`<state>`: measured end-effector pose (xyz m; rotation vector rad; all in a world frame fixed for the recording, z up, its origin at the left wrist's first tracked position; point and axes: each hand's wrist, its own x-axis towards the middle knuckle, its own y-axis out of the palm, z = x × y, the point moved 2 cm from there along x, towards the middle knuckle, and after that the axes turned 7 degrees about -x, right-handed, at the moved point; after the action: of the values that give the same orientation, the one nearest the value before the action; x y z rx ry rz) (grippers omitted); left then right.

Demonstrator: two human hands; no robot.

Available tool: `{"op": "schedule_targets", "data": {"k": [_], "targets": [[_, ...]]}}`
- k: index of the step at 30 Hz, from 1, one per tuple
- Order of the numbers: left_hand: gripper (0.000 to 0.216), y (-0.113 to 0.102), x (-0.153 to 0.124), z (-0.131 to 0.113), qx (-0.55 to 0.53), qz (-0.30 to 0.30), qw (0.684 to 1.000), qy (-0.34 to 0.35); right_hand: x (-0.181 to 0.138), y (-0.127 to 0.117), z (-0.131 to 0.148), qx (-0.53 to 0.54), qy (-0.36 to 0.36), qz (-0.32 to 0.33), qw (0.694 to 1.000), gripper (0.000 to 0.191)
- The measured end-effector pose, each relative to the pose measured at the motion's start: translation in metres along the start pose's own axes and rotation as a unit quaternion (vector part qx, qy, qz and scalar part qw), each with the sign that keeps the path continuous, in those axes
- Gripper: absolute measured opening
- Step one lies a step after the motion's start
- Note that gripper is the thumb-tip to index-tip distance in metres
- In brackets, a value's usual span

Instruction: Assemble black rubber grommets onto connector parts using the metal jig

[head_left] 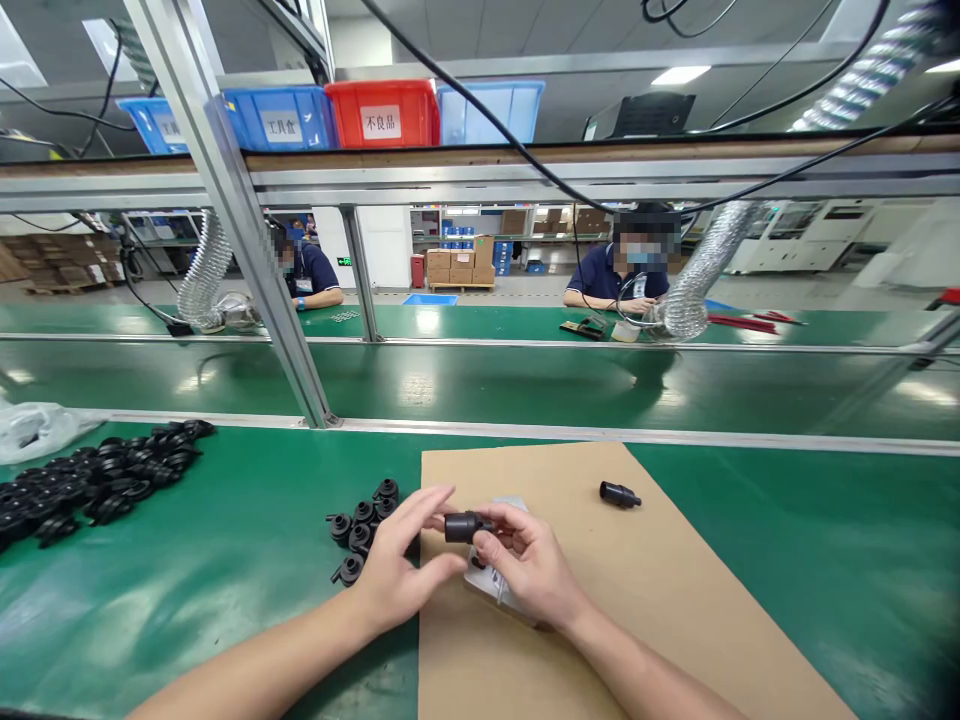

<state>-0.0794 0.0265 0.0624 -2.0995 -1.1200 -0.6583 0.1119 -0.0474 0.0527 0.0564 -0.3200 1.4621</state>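
My left hand and my right hand meet over the near left edge of a brown cardboard sheet. Together they pinch a small black cylindrical part, left fingers at its left end, right thumb and fingers at its right end. Beneath my right hand lies a small pale object, partly hidden, and I cannot tell whether the hand grips it. Several black flanged parts lie on the green mat just left of my left hand. One more black cylindrical part rests on the cardboard further right.
A large heap of black rings and a clear plastic bag lie at the far left. A slanted metal frame post rises ahead. Two other people work across the green belts. Blue and red bins sit on the overhead shelf.
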Motion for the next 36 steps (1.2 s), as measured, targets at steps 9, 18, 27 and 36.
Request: {"op": "schedule_targets", "data": {"k": [9,18,27,36], "targets": [[0.05,-0.001,-0.002,0.001,0.012,0.003,0.999,0.051,0.001,0.003,-0.005,0.061,0.019,0.006,0.998,0.041],[0.034,0.001,-0.002,-0.001,0.062,-0.016,0.993,0.095,0.008,0.004,-0.01,0.09,0.011,0.012,0.996,0.049],[0.102,0.036,-0.014,0.011,-0.051,0.028,0.99,-0.129,0.025,-0.033,0.016,0.008,-0.02,-0.036,0.999,0.049],[0.096,0.053,-0.021,0.02,-0.103,0.253,0.936,-0.22,0.033,-0.084,0.01,-0.114,-0.031,-0.103,0.988,0.026]]}}
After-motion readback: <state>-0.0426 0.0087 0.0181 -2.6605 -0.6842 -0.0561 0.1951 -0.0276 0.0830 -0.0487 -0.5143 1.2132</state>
